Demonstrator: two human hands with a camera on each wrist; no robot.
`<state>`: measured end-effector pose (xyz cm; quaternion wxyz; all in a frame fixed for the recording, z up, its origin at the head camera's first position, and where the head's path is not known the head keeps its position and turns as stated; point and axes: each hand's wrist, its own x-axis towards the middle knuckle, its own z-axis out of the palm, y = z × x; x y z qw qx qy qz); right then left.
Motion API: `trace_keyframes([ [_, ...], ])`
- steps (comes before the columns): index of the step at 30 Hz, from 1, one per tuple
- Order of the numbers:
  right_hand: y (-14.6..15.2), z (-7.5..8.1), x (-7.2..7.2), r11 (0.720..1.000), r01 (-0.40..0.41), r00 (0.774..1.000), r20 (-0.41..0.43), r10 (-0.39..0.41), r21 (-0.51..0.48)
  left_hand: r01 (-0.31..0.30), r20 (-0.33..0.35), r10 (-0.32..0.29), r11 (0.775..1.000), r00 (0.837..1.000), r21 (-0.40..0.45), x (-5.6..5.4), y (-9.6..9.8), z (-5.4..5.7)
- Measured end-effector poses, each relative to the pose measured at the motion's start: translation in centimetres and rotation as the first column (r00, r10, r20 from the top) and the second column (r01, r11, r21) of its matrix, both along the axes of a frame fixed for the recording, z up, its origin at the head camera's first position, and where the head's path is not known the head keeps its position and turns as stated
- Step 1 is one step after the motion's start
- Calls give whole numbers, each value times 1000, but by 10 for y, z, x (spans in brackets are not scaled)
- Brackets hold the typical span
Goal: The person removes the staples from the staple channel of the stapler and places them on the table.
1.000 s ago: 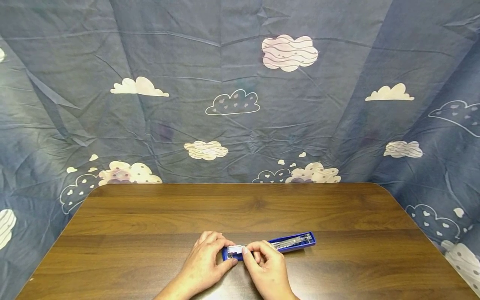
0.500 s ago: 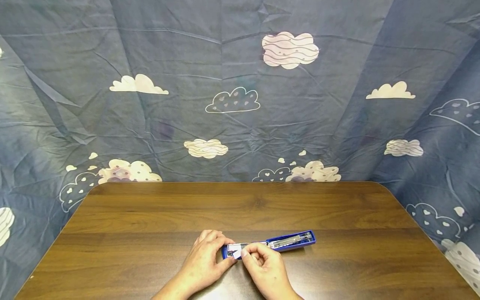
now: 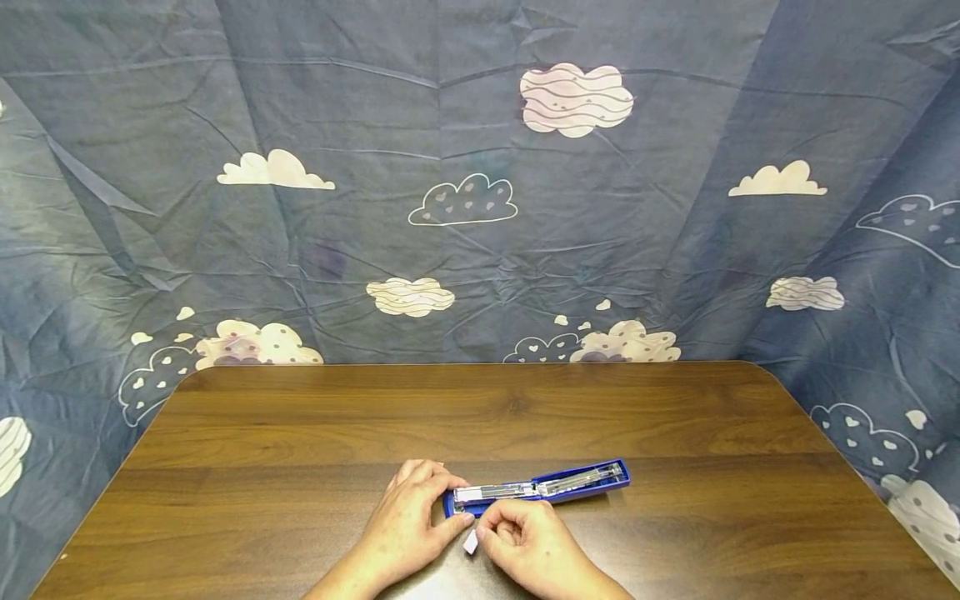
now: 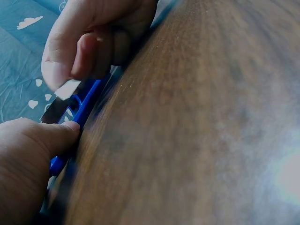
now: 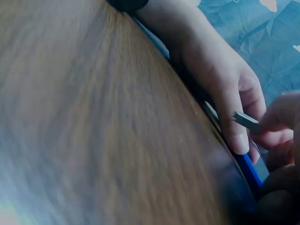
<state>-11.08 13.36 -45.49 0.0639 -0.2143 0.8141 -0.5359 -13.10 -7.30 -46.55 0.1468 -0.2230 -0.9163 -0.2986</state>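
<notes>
A blue stapler (image 3: 579, 497) lies unfolded on the table, its metal magazine (image 3: 487, 492) facing up. Around the stapler's left end, my left hand (image 3: 408, 517) grips with the thumb on the near side and fingers on the far side. My right hand (image 3: 536, 542) pinches a short strip of staples (image 3: 470, 542) between thumb and forefinger, just in front of the stapler and apart from it. In the right wrist view the staple strip (image 5: 246, 121) shows its channel shape. The left wrist view has the strip (image 4: 68, 89) jutting from the right fingertips, above the blue body.
The brown wooden table (image 3: 337, 417) extends around the stapler on all sides. Behind it hangs a blue-grey cloth (image 3: 480, 250) printed with clouds, which also runs down both sides.
My right hand has lifted the staple strip off the magazine and drawn it toward the person. The magazine is now uncovered. My left hand has stayed at the stapler's left end.
</notes>
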Motion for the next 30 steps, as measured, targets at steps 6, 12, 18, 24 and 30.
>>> trace_keyframes([
  [6, 6, 2, -1, 991, -124, 986, -101, 129, 53, 1, -23, -1, 1000, 1000, -4, 0, 0, 1],
  [12, 6, 1, -1, 983, -152, 972, -163, 168, 106, 5, -15, -5, 1000, 1000, -4, 0, 0, 1],
  [18, 4, 0, -2, 976, -134, 955, -240, 173, 170, 3, 1, -3, 1000, 1000, 2, 1, 0, 2],
  [24, 2, 0, -1, 969, -131, 929, -316, 194, 211, 5, 8, -5, 1000, 1000, 0, 1, 0, 1],
  [30, 2, -2, -1, 968, -109, 922, -340, 184, 227, 7, 24, -7, 1000, 1000, -1, 1, -1, 1],
])
